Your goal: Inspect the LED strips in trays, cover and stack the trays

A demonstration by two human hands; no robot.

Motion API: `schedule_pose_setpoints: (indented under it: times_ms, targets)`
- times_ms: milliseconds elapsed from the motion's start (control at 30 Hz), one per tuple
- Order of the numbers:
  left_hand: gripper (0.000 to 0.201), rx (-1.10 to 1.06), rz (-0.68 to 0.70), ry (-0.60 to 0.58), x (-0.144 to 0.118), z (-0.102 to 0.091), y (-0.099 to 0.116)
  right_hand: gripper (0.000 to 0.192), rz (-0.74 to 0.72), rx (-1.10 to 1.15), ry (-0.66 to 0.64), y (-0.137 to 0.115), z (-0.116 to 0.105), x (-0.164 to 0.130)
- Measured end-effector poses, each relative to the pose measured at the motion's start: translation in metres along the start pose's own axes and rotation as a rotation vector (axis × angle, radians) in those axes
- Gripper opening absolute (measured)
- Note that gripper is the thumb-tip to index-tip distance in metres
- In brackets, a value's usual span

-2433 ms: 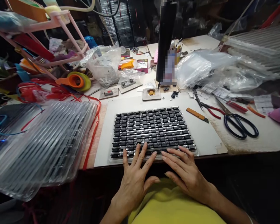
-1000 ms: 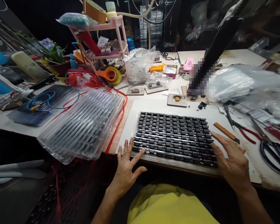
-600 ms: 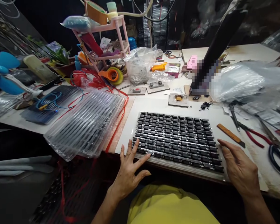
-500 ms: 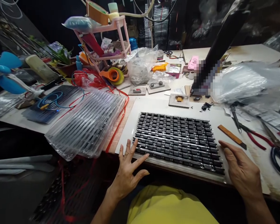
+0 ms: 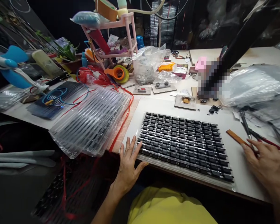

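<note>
A clear plastic tray (image 5: 233,187) packed with rows of small black parts (image 5: 179,141) lies in front of me. My left hand (image 5: 130,158) is open at its front left corner, fingers spread and fingertips on the edge. To the right of the tray, my right hand (image 5: 262,158) has its thumb and fingers around the near end of a flat brown-handled tool (image 5: 234,136). Its dark tip, visible earlier, is now largely hidden by the fingers. The tool still lies on the white board (image 5: 226,119).
Stacked clear trays (image 5: 91,121) lie on the left beside red plastic ribbon (image 5: 122,126). Behind are small fixtures (image 5: 185,101), a pink rack (image 5: 128,34) and a blue fan (image 5: 10,63). Plastic bags (image 5: 254,84) and red-handled pliers (image 5: 268,140) are at right.
My right hand has moved right, from beside the tray's edge to the brown-handled tool. My left hand stays at the tray's corner. The whole view has shifted slightly.
</note>
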State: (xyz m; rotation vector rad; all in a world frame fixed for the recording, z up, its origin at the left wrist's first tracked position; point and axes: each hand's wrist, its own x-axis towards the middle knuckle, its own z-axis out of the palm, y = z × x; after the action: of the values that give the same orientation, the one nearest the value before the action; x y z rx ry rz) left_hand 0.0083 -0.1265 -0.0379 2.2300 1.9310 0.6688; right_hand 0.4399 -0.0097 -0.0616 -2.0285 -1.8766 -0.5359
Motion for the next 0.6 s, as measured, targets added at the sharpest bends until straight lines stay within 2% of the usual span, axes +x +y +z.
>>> schedule_pose_setpoints:
  times_ms: [167,400,600]
  targets:
    - [0.059,0.012,-0.016,0.034,-0.003,0.008,-0.007,0.046,0.038,-0.064,-0.113,0.0,0.012,0.013]
    - [0.063,0.049,0.01,0.047,-0.003,0.01,-0.008,0.04,0.217,0.176,-0.134,0.009,0.018,0.011]
    - [0.063,0.039,0.022,0.042,-0.004,0.008,-0.008,0.035,0.283,0.26,-0.132,0.007,0.013,0.015]
